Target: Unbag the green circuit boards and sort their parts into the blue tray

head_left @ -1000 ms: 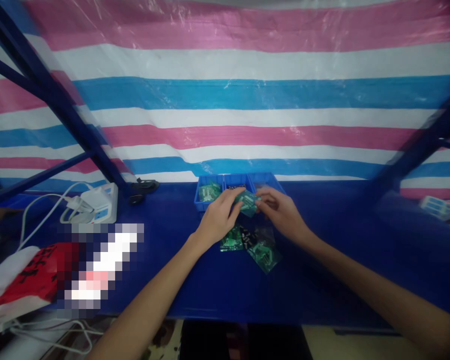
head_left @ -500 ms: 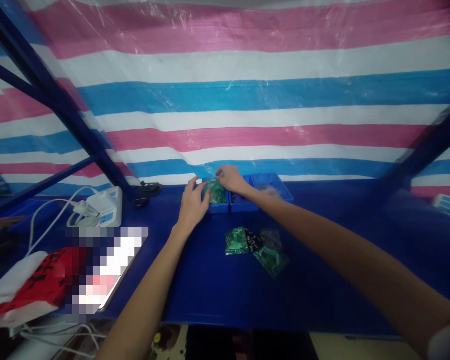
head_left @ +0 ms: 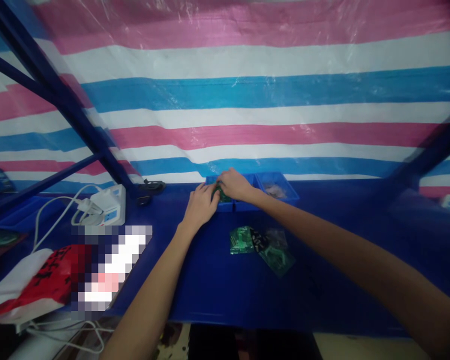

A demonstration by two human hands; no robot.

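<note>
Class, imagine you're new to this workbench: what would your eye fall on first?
Probably the pink, white and blue striped sheet filling the background. Below it, the left hand and right hand meet over the leftmost blue bin at the table's far side. Nearer, shiny green packets lie on the dark blue table.

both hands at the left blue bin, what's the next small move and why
Probably ease one green packet apart with the right grip while the left grip steadies the others: both are close together at the left blue bin, with green packaging showing between them. Whether either already pinches a packet is hidden.
</note>
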